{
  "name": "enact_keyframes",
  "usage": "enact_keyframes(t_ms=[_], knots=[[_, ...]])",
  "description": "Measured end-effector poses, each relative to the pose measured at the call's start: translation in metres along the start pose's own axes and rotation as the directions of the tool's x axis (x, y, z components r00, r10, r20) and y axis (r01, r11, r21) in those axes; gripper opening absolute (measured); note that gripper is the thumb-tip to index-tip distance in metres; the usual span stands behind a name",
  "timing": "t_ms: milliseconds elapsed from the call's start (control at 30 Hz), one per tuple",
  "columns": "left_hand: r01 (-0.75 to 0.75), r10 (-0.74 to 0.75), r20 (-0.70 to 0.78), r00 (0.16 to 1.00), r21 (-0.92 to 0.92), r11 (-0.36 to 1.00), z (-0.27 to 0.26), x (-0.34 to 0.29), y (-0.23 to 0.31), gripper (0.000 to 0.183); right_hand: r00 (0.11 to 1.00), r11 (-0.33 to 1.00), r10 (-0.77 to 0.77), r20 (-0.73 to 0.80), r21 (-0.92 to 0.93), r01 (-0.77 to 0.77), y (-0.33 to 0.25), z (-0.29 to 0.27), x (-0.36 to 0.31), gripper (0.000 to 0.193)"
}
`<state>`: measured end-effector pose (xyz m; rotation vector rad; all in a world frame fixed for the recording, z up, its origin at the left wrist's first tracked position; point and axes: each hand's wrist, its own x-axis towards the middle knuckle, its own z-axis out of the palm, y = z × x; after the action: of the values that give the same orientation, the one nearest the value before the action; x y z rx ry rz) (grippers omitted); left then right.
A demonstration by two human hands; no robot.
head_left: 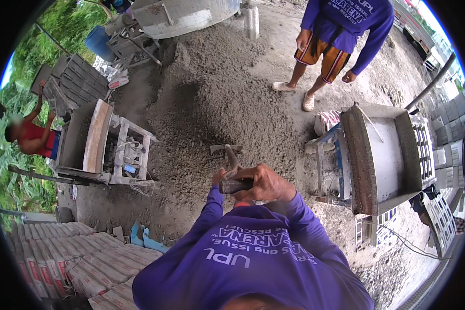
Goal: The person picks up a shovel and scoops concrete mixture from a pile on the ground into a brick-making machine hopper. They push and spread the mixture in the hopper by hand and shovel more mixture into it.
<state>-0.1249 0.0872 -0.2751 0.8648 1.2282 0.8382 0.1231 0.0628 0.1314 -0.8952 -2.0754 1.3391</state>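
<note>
In front of my chest I hold a shovel whose dark grip end (235,185) points up toward me. My right hand (271,183) is closed round the grip. My left hand (218,177), partly hidden behind the grip, is closed on the shovel just to the left. Beyond my hands the shaft (230,155) runs down to the shovel's head (217,148), which is at the near side of a heap of grey, damp-looking sand or mortar mix (212,88). How deep the blade sits in the heap cannot be seen.
A large mixer drum (186,18) stands beyond the heap. A person in purple (341,31) stands at the far right. Another in red (36,137) is beside a hopper machine (95,137) on the left. A metal hopper (387,155) stands right; stacked bags (72,253) lie near left.
</note>
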Motion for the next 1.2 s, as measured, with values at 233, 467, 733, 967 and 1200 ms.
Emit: enact_keyframes(t_ms=[233, 467, 733, 967, 1200], knots=[[0.605, -0.598, -0.476, 0.645, -0.16, 0.78, -0.014, -0.109, -0.03, 0.04, 0.997, 0.996, 0.077, 0.013, 0.055, -0.077, 0.01, -0.038, 0.013, 0.05], [0.353, -0.212, -0.633, 0.745, 0.104, 0.93, 0.022, -0.119, 0.002, 0.046, 0.999, 0.999, -0.039, 0.013, 0.007, 0.039, 0.031, -0.052, 0.036, 0.045], [-0.418, 0.578, -0.341, 0.742, 0.438, 0.796, 0.164, -0.057, 0.203, 0.029, 0.99, 0.989, -0.109, 0.09, 0.107, 0.099, 0.045, -0.061, 0.038, 0.052], [-0.493, 0.571, -0.418, 0.707, 0.288, 0.821, 0.188, -0.04, 0.195, 0.022, 0.98, 0.981, -0.085, 0.178, 0.188, 0.051, 0.064, -0.085, 0.032, 0.053], [-0.51, 0.646, -0.362, 0.673, 0.406, 0.759, 0.212, -0.049, 0.219, 0.024, 0.984, 0.97, -0.135, 0.115, 0.219, 0.107, 0.069, -0.081, 0.019, 0.05]])
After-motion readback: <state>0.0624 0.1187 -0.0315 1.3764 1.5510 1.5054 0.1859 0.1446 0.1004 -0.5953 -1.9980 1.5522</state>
